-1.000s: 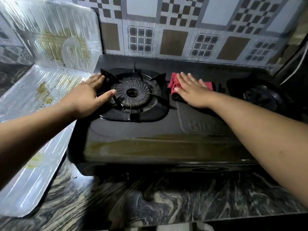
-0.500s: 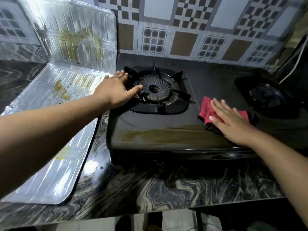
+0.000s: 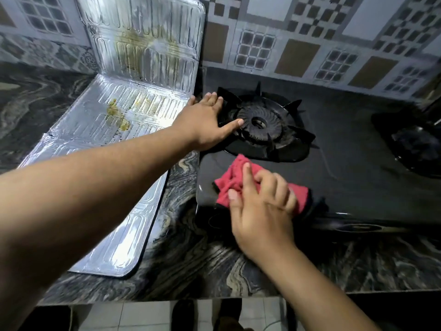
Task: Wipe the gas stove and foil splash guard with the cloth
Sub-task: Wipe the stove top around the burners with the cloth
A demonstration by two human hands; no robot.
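The red cloth (image 3: 241, 185) is bunched into soft folds, with a dark edge showing along its right side, and it lies on the front left corner of the black gas stove (image 3: 353, 168). The right hand (image 3: 262, 211) presses down on it, fingers curled and gripping the fabric, thumb laid along its near left edge; the hand is slightly blurred.

The stove top is glossy black, and it reflects light near the cloth. Just beyond the right hand sits the left burner (image 3: 259, 121), a ribbed round head with a hole in the middle, ringed by a pan support (image 3: 297, 133) with pointed prongs. The left hand (image 3: 207, 121) lies flat on the stove's left edge beside that burner, fingers together and stretched out, thumb spread apart and reaching to the burner's rim. Far to the right of both hands a second burner (image 3: 415, 144) is dim and hard to make out.

To the left of the left hand stands the foil splash guard (image 3: 143, 96), silvery and embossed with ribs, one panel upright against the tiled wall (image 3: 298, 44) and the others lying flat on the dark marbled countertop (image 3: 191, 259). Yellow-brown greasy stains mark the upright panel and the flat panel next to it.
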